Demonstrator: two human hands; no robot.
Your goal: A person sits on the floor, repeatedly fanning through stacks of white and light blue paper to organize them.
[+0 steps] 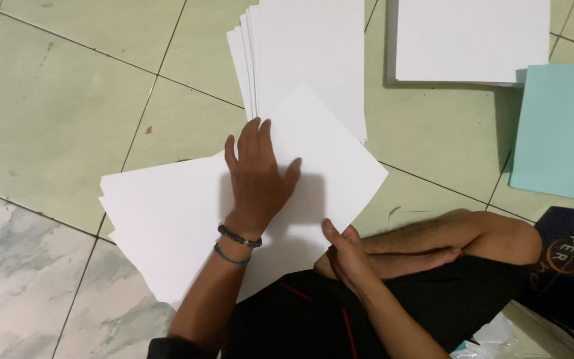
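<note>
My left hand (257,176) lies flat, fingers spread, on the top white sheet (330,153) of a loose pile of white paper (161,213) on the tiled floor. Two bracelets circle that wrist. My right hand (345,256) rests at the near right edge of the same sheet, thumb on the paper's edge, fingers curled below; whether it pinches the sheet is unclear. My crossed legs in dark clothing sit just below the pile.
A second fanned stack of white paper (307,53) lies beyond the pile. A thicker white stack (470,40) sits at top right, with a light blue sheet (559,129) beside it. A dark paper wrapper (573,259) and crumpled plastic (499,339) lie at the right.
</note>
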